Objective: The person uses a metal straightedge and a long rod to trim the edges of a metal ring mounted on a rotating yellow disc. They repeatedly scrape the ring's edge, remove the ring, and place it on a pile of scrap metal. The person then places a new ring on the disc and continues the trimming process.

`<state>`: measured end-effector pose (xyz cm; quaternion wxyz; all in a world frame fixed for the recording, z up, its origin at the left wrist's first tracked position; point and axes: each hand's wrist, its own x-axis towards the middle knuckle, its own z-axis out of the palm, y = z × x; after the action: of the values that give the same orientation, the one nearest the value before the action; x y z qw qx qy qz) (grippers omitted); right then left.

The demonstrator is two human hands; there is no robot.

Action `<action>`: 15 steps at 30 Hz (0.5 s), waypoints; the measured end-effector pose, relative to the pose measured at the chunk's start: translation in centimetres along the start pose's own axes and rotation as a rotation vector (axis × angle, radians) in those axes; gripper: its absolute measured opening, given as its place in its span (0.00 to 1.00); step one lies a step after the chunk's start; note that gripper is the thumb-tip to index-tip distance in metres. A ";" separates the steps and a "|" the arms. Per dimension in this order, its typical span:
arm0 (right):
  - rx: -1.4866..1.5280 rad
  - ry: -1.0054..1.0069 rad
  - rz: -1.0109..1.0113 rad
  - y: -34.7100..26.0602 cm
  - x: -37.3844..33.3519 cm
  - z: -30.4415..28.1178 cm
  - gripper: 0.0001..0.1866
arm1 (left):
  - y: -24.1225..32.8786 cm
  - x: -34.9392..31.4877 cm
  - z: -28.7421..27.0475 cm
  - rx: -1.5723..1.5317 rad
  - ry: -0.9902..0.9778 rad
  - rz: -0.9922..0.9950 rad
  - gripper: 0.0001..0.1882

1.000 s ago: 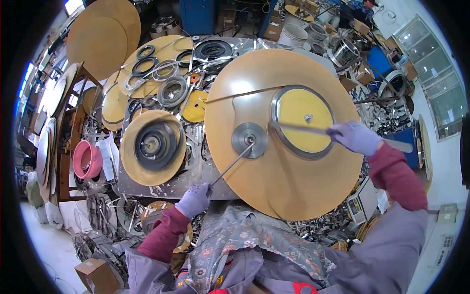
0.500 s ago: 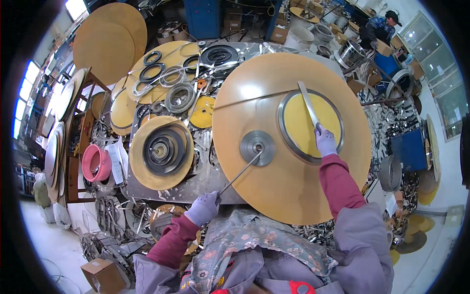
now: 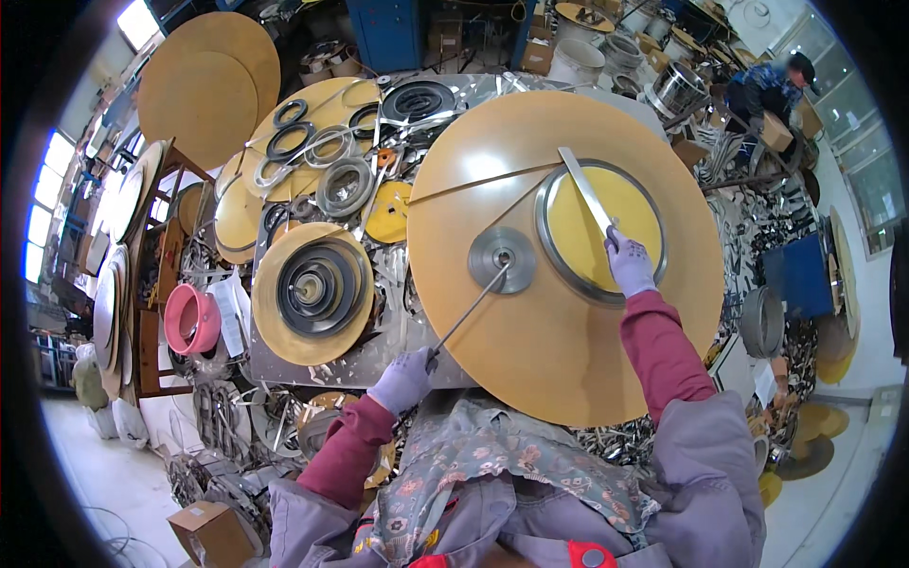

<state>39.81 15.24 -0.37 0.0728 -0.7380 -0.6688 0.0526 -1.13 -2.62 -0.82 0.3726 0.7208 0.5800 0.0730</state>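
In front of me a large tan disc [image 3: 568, 379] lies over the worktable. My left hand [image 3: 402, 381], gloved, is closed round the near end of a thin metal rod [image 3: 470, 311]. The rod's far end meets the centre of a small grey metal hub [image 3: 488, 254] on the disc. My right hand [image 3: 630, 264], also gloved, is closed on the lower end of a flat metal bar [image 3: 586, 190]. That bar slants over a metal ring [image 3: 664, 223] around a yellow round plate [image 3: 634, 204]. A thin strip [image 3: 473, 184] crosses the disc to the bar, and a second stretch runs down to the hub.
Left on the table [image 3: 393, 364] is a smaller tan disc [image 3: 284, 348] bearing a dark coil [image 3: 355, 284]. Loose rings [image 3: 345, 186] and metal scraps lie behind it. A pink basin [image 3: 192, 319] stands farther left. Another person [image 3: 769, 99] bends over a box at far right.
My left hand has shifted slightly up and right with the rod. The bar's far tip has swung left, and a strip stretch now shows between it and the hub. The other person has moved right.
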 end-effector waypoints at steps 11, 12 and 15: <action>-0.028 -0.018 0.050 -0.5 -0.4 -1.3 0.17 | 0.0 1.4 0.8 0.016 -0.038 -0.015 0.09; -0.018 -0.034 0.071 -1.2 -0.5 -2.1 0.17 | -0.1 1.4 0.8 0.023 -0.042 -0.013 0.09; 0.021 -0.003 0.057 -0.7 -0.3 -1.8 0.17 | -0.1 1.6 0.8 0.019 -0.050 -0.002 0.09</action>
<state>39.36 14.93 1.52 0.0780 -0.7559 -0.6470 0.0626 -0.25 -1.53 -1.96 0.3799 0.7255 0.5718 0.0492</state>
